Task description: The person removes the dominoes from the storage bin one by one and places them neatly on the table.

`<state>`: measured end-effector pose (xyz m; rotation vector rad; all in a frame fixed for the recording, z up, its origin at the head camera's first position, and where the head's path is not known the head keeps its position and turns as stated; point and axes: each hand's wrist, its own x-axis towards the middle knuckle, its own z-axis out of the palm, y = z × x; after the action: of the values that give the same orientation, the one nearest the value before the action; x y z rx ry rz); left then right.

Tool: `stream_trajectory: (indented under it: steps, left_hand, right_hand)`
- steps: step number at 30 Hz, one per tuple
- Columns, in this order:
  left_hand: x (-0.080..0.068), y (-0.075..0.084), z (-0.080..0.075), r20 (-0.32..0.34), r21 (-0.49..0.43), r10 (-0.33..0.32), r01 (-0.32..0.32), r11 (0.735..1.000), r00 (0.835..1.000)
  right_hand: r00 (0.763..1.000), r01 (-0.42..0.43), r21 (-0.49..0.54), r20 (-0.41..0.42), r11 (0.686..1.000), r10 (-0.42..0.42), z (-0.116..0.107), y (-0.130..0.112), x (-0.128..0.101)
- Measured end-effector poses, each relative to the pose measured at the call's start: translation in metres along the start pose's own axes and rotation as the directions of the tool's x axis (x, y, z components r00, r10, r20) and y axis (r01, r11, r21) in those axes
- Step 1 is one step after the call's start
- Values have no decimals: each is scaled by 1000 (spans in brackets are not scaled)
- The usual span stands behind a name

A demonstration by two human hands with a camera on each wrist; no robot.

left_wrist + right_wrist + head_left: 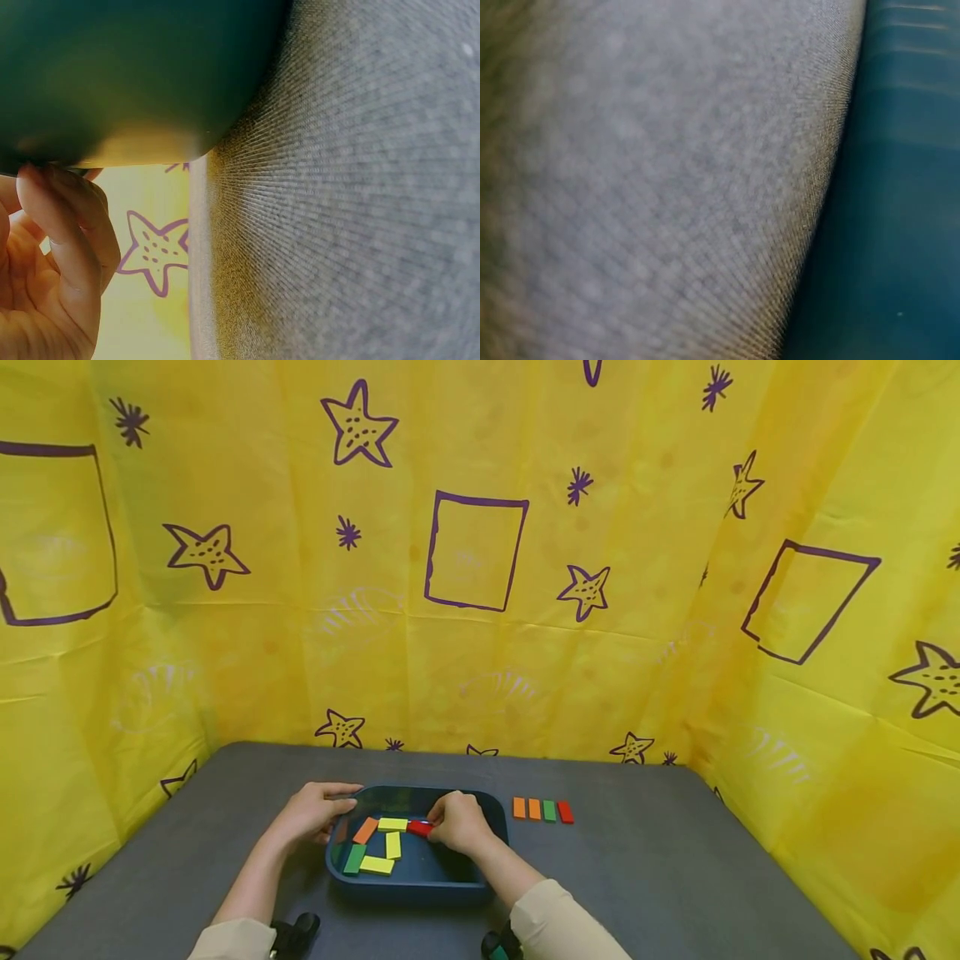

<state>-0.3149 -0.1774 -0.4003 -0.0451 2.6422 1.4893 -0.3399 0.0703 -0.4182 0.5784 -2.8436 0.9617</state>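
Note:
A dark blue tray (420, 888) stands on the grey table. My left hand (311, 812) holds its left rim, and in the left wrist view the fingertips meet the tray's edge. Inside the tray, my right hand (459, 822) pinches a red domino block (419, 828), which lies at the right end of a yellow block (392, 824). An orange block (365, 831), a green block (355, 859) and two more yellow blocks, one upright in the head view (393, 845) and one along the bottom (377, 865), continue the loop-like line. The right wrist view shows only the tray's outer wall (900, 210) and table.
Right of the tray, several blocks lie in a row on the table (637, 860): two orange (519, 808), one green (550, 811) and one red (566, 812). A yellow curtain (480, 685) with purple drawings surrounds the table's back and sides.

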Motion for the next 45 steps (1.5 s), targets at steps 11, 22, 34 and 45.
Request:
stream_trajectory:
  steps: [11,22,34,45]
  left_hand:
    - [-1,0,1,15,-2,2,-2,1000,1000]
    - [-1,1,-1,14,-10,12,-12,1000,1000]
    - [0,0,-1,14,0,14,-14,1000,1000]
    - [0,1,-1,16,16,7,-7,1000,1000]
  right_hand:
    - [997,12,82,-79,997,-6,-4,-3,0]
    - [989,4,182,-147,983,23,-19,-8,2]
    - [974,5,223,-223,975,46,-46,0,2]
    - [921,-22,218,-376,976,105,-59,25,-1]
